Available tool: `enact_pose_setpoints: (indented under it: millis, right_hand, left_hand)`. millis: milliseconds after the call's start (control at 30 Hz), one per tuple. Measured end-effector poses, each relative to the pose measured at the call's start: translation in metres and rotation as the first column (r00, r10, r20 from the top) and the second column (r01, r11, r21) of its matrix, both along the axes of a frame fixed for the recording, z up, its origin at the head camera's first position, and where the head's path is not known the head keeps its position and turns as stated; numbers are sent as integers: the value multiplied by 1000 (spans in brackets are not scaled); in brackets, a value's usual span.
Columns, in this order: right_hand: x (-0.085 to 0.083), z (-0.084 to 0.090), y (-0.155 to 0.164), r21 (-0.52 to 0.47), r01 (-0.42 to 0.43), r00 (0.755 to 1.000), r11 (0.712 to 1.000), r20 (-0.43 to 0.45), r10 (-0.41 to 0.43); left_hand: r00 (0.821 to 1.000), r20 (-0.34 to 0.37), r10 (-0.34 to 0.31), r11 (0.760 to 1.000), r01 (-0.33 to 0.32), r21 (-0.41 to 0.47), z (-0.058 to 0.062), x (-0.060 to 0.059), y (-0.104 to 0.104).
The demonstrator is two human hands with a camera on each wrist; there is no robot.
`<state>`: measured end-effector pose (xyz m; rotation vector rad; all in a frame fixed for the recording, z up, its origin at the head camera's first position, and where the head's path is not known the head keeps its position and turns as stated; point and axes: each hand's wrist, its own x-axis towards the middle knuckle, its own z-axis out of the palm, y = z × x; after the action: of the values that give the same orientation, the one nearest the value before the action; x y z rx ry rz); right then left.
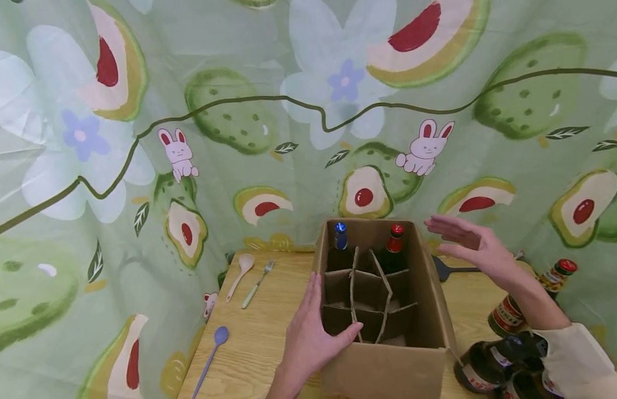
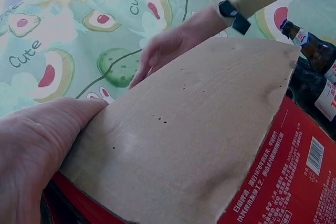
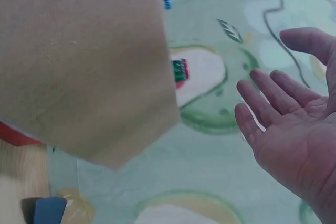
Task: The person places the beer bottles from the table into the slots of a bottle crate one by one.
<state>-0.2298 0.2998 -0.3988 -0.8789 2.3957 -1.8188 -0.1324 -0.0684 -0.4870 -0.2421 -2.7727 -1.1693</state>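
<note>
A brown cardboard box (image 1: pixel 383 368) stands on the wooden table with its top uncovered and cardboard dividers (image 1: pixel 370 282) inside. Two bottles sit in its far compartments, a blue-capped bottle (image 1: pixel 340 237) at left and a red-capped bottle (image 1: pixel 395 238) at right. My left hand (image 1: pixel 310 338) rests against the box's near left corner, fingers extended along the outer wall and thumb over the front rim. To the right of the box, my right hand (image 1: pixel 468 244) is held in the air, apart from it, with nothing in it and its palm showing (image 3: pixel 294 129).
Right of the box stand a red-capped bottle (image 1: pixel 505 316) and several dark bottles (image 1: pixel 480 366). A dark spatula (image 1: pixel 450 269) lies behind them. On the left lie a pale spoon (image 1: pixel 245 263), a green-handled fork (image 1: pixel 258 285) and a blue spoon (image 1: pixel 220 335). Patterned cloth (image 1: pixel 298 166) hangs behind the table.
</note>
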Motion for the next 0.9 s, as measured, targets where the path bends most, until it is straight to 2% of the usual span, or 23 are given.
enact_pose_setpoints:
  millis: [67,167,333,500,533,633,700,767,833,900]
  right_hand:
    - [7,3,9,-40,-18,1000,999,14,19]
    - [16,5,25,-95,8,999,995,42,-4]
    - [30,4,57,-124,149,988,981,56,-142]
    - [37,0,92,-152,296,954,943,3,-299]
    - [38,-1,99,-144,327,943,934,-14,-332]
    - [41,-6,117,-52,456,886,889,-74,-458]
    - [45,-10,127,7,535,841,845,-96,-532]
    - [49,-17,135,88,617,786,782,-113,-608]
    - [53,-26,145,136,656,754,742,-97,-649]
    - [55,-36,154,212,673,735,709,-87,-672]
  left_hand:
    - [1000,-1,11,1000,-11,-1,1,0,0]
    - [1000,3,25,1000,-25,0,2,1,-1]
    - [1000,1,30,999,-30,-11,2,1,-1]
    - [999,-17,28,1000,-28,-5,1,0,-1]
    - [999,-19,28,1000,-29,-3,1,0,-1]
    - [999,-23,28,1000,-27,4,1,-1,0]
    - [999,-24,28,1000,-28,-1,1,-1,0]
    - [999,-23,26,1000,-26,-3,1,-1,1]
    - [1000,-19,24,1000,-24,-7,0,-1,1]
    - [1000,-14,22,1000,-22,-6,0,-1,2]
